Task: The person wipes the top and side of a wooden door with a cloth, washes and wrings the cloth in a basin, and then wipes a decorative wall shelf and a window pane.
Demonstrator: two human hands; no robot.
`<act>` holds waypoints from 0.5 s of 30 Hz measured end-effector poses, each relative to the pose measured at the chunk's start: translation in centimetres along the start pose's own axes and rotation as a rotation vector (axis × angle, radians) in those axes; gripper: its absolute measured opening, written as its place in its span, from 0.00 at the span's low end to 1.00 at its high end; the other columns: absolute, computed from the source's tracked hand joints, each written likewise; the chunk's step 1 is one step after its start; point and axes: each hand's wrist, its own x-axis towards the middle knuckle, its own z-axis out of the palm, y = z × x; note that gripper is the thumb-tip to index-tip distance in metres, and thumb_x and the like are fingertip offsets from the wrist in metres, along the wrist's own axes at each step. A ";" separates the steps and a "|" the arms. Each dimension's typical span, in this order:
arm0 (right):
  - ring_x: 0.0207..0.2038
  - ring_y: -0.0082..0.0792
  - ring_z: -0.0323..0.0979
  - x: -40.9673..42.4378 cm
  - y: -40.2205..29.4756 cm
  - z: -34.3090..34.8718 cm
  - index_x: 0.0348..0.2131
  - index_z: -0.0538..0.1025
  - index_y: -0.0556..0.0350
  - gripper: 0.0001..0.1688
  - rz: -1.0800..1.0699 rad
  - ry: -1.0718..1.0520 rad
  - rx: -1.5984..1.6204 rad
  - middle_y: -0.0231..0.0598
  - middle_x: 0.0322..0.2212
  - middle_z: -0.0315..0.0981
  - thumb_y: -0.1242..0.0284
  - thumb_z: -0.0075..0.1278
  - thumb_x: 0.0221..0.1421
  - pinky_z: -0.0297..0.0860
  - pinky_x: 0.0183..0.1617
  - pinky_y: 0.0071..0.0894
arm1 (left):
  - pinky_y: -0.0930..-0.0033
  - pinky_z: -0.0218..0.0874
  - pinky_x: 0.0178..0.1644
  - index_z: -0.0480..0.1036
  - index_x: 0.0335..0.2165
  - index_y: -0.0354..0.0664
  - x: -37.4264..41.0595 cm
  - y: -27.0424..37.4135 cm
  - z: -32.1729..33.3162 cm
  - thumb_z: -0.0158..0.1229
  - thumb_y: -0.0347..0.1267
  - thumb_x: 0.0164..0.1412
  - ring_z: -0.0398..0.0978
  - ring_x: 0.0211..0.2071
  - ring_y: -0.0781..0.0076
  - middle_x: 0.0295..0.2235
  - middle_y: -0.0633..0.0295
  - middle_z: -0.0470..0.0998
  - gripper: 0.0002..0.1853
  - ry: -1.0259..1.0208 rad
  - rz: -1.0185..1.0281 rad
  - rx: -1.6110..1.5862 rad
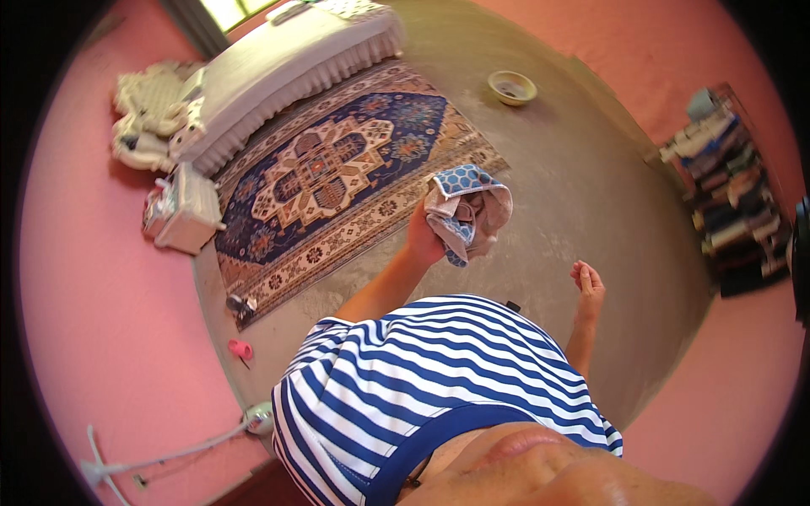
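Observation:
My left hand [425,239] is shut on a crumpled cloth [484,205], beige on one side with a blue honeycomb pattern on the other. It holds the cloth in front of my striped shirt, above the edge of a patterned rug [316,167]. Over the bare floor to the right hangs my right hand [588,279], its fingers loosely curled and close together, with no object visible in it.
A bed [285,69] with a pleated skirt stands beyond the rug, a small white cabinet [186,205] at its near end. A round basin [512,88] sits on the floor. Clothes [734,190] hang at right. Shoes [240,306], a pink object [240,349] and a standing fan [258,419] are at left.

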 end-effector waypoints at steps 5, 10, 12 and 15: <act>0.37 0.23 0.71 12.2 -2.4 6.3 0.41 0.76 0.59 0.14 -0.089 -0.372 -0.093 0.35 0.34 0.76 0.69 0.49 0.58 0.65 0.45 0.23 | 0.60 0.65 0.47 0.67 0.47 0.41 7.4 0.2 0.1 0.35 0.48 0.64 0.73 0.41 0.64 0.41 0.59 0.74 0.26 0.068 0.054 -0.049; 0.39 0.22 0.69 24.7 -5.4 14.1 0.46 0.73 0.58 0.20 -0.102 -0.769 -0.089 0.34 0.39 0.73 0.68 0.54 0.54 0.64 0.46 0.23 | 0.59 0.63 0.50 0.65 0.50 0.40 17.8 -1.4 -2.9 0.35 0.49 0.64 0.73 0.43 0.62 0.45 0.56 0.72 0.28 0.195 0.022 -0.049; 0.41 0.23 0.67 29.3 -7.3 16.6 0.50 0.69 0.56 0.27 -0.102 -0.855 0.020 0.34 0.43 0.69 0.68 0.56 0.52 0.64 0.46 0.24 | 0.59 0.63 0.51 0.64 0.50 0.40 23.6 -2.3 -3.3 0.36 0.49 0.63 0.72 0.44 0.62 0.46 0.54 0.72 0.28 0.195 -0.030 0.005; 0.45 0.25 0.64 36.4 -8.5 18.8 0.51 0.66 0.56 0.29 -0.165 -0.993 0.164 0.35 0.47 0.65 0.70 0.58 0.50 0.64 0.48 0.27 | 0.59 0.62 0.51 0.63 0.52 0.39 33.0 -4.4 -5.4 0.37 0.51 0.62 0.72 0.46 0.61 0.47 0.54 0.71 0.30 -0.021 -0.138 -0.089</act>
